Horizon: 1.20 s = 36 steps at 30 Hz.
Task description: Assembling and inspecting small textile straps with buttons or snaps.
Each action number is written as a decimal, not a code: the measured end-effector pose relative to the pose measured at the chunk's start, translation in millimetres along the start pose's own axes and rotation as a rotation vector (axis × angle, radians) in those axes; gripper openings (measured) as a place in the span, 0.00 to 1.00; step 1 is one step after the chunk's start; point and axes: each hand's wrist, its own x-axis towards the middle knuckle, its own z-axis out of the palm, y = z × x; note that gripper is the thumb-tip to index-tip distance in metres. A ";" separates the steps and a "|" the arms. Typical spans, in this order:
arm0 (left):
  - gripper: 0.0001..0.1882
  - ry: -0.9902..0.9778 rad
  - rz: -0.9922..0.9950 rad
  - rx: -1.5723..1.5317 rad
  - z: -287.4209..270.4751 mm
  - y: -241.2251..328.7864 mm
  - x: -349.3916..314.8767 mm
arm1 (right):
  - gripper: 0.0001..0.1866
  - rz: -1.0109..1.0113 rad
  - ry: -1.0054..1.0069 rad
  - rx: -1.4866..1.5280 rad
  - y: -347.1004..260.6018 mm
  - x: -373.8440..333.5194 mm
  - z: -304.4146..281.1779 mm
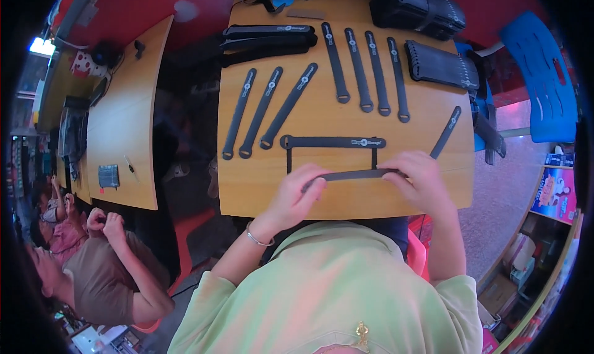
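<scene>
A dark grey strap [352, 175] is stretched sideways near the front of the table, one end in my left hand [297, 193] and the other in my right hand [419, 176]. Fingers of both hands are closed on it. Just beyond lies a strap [334, 142] with pale print, placed crosswise, and thin black bands [289, 159] run from its ends toward my hands. Another strap [447, 131] lies slanted past my right hand. Farther off, three straps [259, 112] fan out on the left, and several more [359, 70] stand in a row on the right.
At the back left of the wooden table [247, 190] is a pile of straps [269, 38]. Bundled black straps [440, 64] sit at the right edge, with larger stacks [421, 10] behind. A blue chair [535, 75] stands right. Across a gap on the left, a person [108, 267] sits beside another table [127, 125].
</scene>
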 end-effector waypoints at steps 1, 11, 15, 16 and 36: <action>0.10 0.003 -0.009 -0.001 -6.7 -5.8 -3.5 | 0.07 0.001 -0.007 0.007 2.9 -1.2 2.3; 0.11 0.303 -0.321 -0.384 -34.4 -27.4 -11.8 | 0.13 0.240 0.037 0.341 3.9 -1.3 37.1; 0.11 0.299 -0.172 -0.126 -40.9 -32.7 -3.0 | 0.11 0.478 0.196 0.582 7.7 -0.4 51.6; 0.11 0.302 -0.155 -0.115 -41.7 -32.6 -0.9 | 0.11 0.480 0.193 0.582 9.3 -0.2 52.5; 0.05 0.495 -0.287 -0.158 -45.8 -46.5 16.0 | 0.08 0.648 0.316 0.699 29.9 1.8 59.2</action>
